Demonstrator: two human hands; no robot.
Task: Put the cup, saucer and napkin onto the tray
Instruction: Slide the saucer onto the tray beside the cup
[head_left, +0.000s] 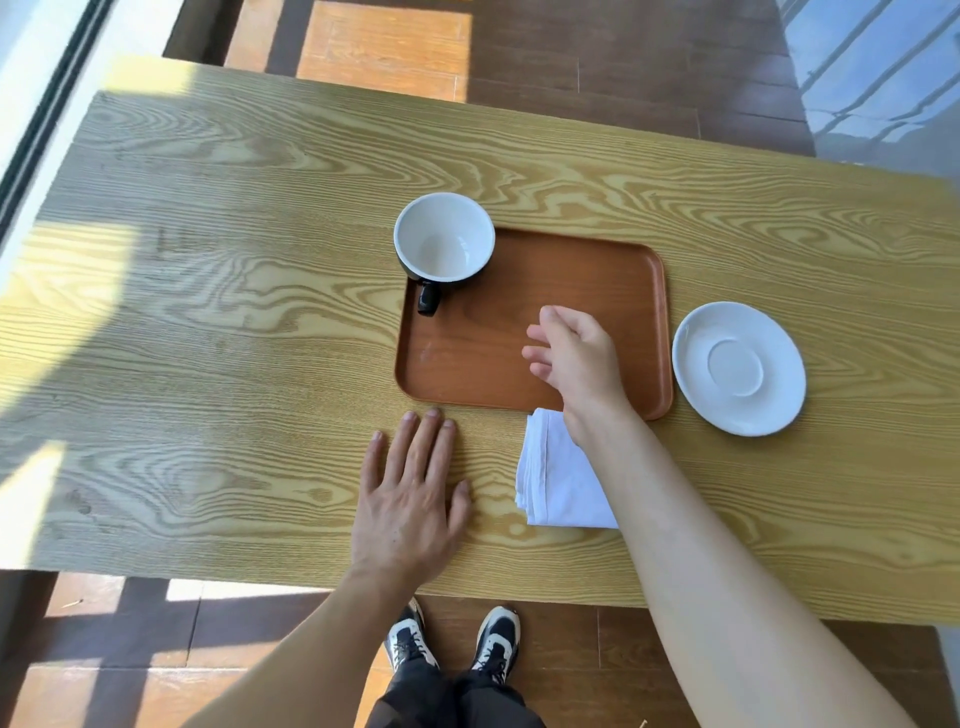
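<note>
A brown tray (613, 291) lies on the wooden table. The cup (444, 244), black outside and white inside, stands in the tray's far left corner with its handle pointing toward me. The white saucer (737, 369) rests on the table just right of the tray. A folded white napkin (558, 473) lies on the table at the tray's near edge, partly under my right forearm. My right hand (576, 353) hovers over the tray with loose, empty fingers. My left hand (413, 499) lies flat on the table, left of the napkin.
The wooden table (208, 312) stretches far to the left, with sunlit patches. A window frame (52, 104) runs along its left end. The table's near edge is above my shoes (452, 644) on the dark wood floor.
</note>
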